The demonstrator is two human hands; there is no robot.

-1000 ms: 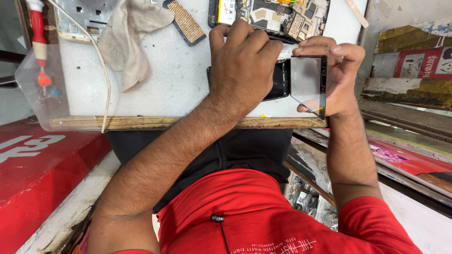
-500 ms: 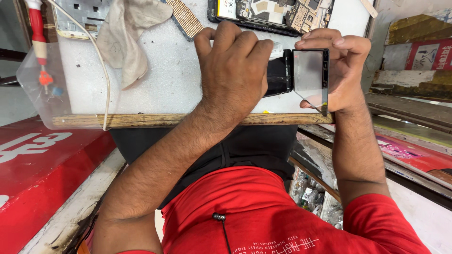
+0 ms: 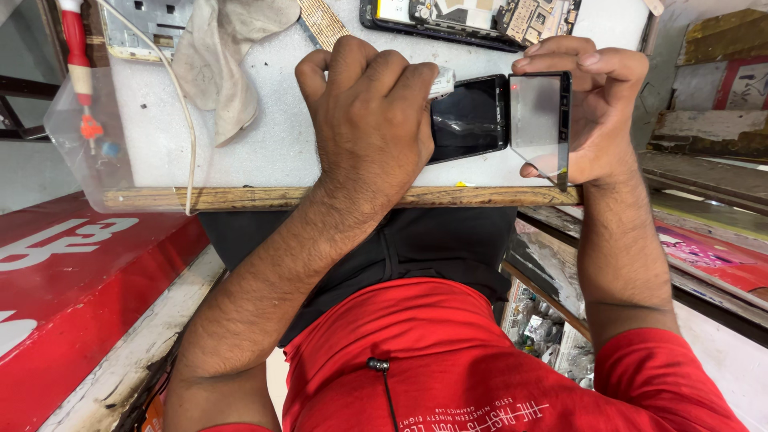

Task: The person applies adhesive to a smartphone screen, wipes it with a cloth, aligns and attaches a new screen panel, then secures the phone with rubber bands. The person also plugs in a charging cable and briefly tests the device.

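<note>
Phone point(image 3: 470, 118) is lain flat on the white bench point(image 3: 264, 144), near its wooden front edge, pinned under the left hand point(image 3: 372, 120), whose fingers are curled shut over its end and a small white piece point(image 3: 442, 82). A glass panel point(image 3: 538, 120) is gripped upright by the right hand point(image 3: 596, 112), its edge touching the phone. An opened phone point(image 3: 472, 18), a cloth point(image 3: 228, 48) and a white cable point(image 3: 186, 120) are seen behind. A clear bag point(image 3: 80, 136) holding a red-handled tool point(image 3: 76, 56) is hung off the bench's left side
</note>
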